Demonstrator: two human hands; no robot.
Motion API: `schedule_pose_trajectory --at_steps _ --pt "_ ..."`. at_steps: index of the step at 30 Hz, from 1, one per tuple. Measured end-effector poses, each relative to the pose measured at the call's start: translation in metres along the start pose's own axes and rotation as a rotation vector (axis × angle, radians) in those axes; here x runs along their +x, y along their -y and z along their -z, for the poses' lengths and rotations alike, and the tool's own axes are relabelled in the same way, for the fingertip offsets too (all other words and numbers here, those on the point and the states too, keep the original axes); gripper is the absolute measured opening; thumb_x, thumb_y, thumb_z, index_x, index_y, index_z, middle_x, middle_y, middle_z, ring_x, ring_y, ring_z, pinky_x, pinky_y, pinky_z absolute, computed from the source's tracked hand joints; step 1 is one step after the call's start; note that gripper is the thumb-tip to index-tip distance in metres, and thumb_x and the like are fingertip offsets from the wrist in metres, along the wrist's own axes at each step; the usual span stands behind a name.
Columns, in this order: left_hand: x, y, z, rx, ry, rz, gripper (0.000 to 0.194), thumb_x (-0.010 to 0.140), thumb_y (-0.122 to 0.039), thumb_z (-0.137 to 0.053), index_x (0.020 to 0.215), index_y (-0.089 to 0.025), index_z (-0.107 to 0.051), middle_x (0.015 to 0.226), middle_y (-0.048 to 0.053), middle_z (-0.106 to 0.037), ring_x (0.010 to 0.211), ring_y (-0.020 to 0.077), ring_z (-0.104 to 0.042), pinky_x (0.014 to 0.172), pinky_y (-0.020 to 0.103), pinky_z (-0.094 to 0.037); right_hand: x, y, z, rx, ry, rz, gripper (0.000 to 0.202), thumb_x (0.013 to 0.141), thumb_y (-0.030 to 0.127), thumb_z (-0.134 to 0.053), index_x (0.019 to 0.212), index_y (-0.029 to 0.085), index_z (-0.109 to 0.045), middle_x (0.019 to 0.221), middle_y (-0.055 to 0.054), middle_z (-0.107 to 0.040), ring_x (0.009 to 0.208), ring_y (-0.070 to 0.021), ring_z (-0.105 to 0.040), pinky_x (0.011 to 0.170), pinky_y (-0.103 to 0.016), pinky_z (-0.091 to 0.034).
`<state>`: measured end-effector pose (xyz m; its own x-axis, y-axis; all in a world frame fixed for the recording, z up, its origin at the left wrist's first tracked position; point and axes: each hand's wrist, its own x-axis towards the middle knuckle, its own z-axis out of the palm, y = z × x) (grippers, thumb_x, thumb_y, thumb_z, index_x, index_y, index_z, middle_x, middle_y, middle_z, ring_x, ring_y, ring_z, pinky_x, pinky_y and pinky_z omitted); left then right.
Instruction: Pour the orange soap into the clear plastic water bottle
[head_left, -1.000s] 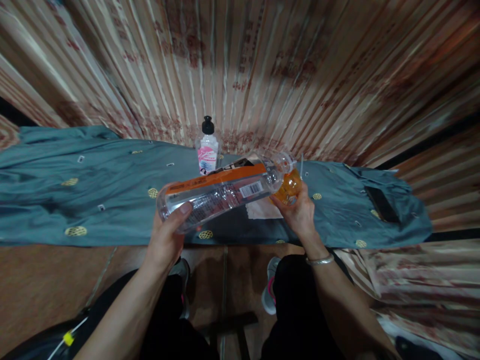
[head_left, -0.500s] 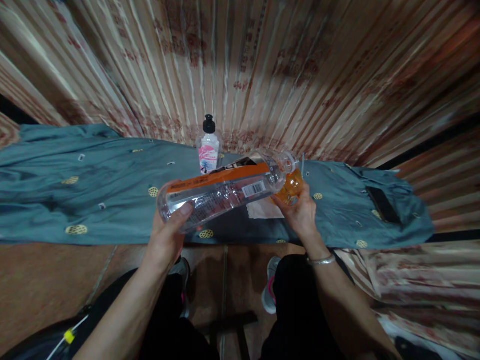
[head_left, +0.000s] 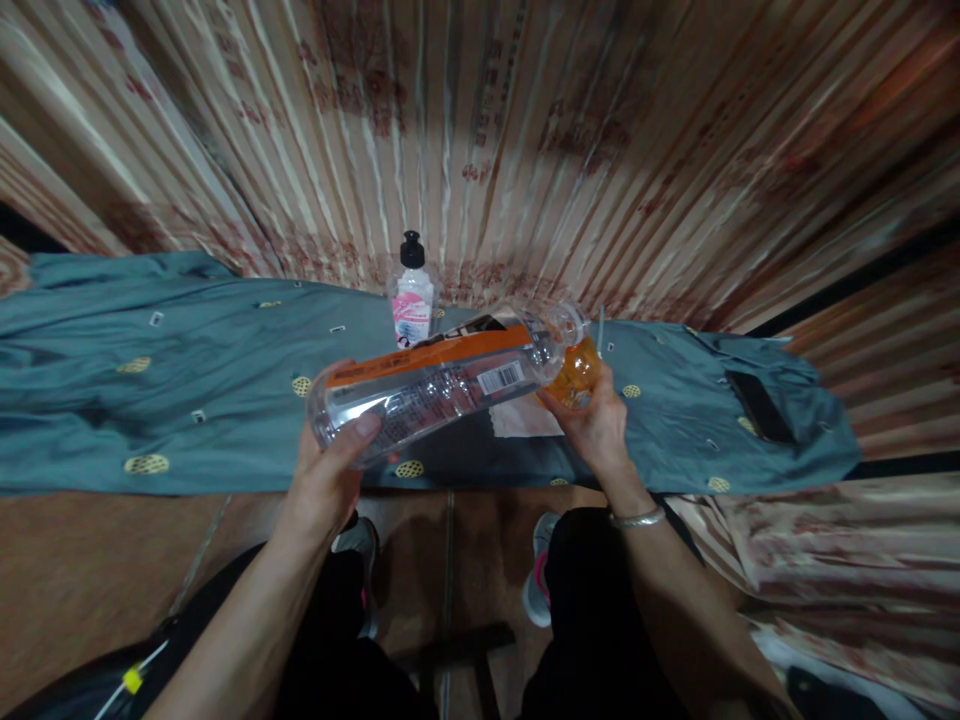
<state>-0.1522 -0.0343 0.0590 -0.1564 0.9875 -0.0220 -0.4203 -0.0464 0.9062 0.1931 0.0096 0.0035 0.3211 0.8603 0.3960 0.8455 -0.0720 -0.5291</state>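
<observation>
Left hand wraps the base end of a large clear plastic bottle with an orange label, tipped nearly level, neck to the right. Its mouth sits over or against a small vessel of orange liquid; whether they touch cannot be told. Right hand closes around that vessel from below, a metal bangle on the wrist.

Both are held above the near edge of a teal cloth-covered table. A white napkin lies under the bottle. A small pink-labelled bottle with a black cap stands upright behind, near the striped curtain. A dark phone lies well apart on the right.

Judgement: the big bottle looks nearly empty, so light; thin walls will flex and feel slick. Best held at the base and label band. The small vessel, open and full, needs a firm, level grip.
</observation>
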Motion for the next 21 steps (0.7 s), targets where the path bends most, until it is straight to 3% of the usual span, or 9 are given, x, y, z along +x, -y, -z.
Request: schedule_pose_trajectory --at_steps 4,10,21 --pt "-0.001 -0.002 -0.001 -0.033 0.006 -0.002 0.071 0.072 -0.044 -0.113 0.134 -0.033 -0.080 0.128 0.005 -0.085 0.095 0.0294 -0.080 0.054 0.031 -0.064 0.001 -0.004 -0.002 0.016 -0.011 0.023 0.098 0.091 0.081 -0.083 0.160 0.016 -0.058 0.132 -0.024 -0.087 0.114 -0.0447 -0.089 0.099 -0.057 -0.073" --pt "0.002 0.001 -0.004 -0.065 -0.015 -0.047 0.077 0.063 -0.042 -0.114 0.133 -0.031 -0.082 0.120 0.004 -0.085 0.087 0.0244 -0.079 0.049 0.024 -0.059 0.002 -0.006 -0.005 0.074 -0.025 0.029 0.102 0.090 0.088 -0.081 0.157 0.016 -0.059 0.131 -0.026 -0.087 0.116 -0.0458 -0.088 0.101 -0.060 -0.072" --pt "-0.001 -0.004 -0.013 -0.093 -0.060 -0.032 0.077 0.056 -0.039 -0.115 0.127 -0.031 -0.085 0.114 0.003 -0.087 0.081 0.0227 -0.079 0.046 0.025 -0.062 0.001 -0.005 -0.004 0.080 -0.035 0.009 0.103 0.088 0.089 -0.083 0.158 0.017 -0.061 0.129 -0.026 -0.089 0.113 -0.0476 -0.089 0.098 -0.060 -0.072"
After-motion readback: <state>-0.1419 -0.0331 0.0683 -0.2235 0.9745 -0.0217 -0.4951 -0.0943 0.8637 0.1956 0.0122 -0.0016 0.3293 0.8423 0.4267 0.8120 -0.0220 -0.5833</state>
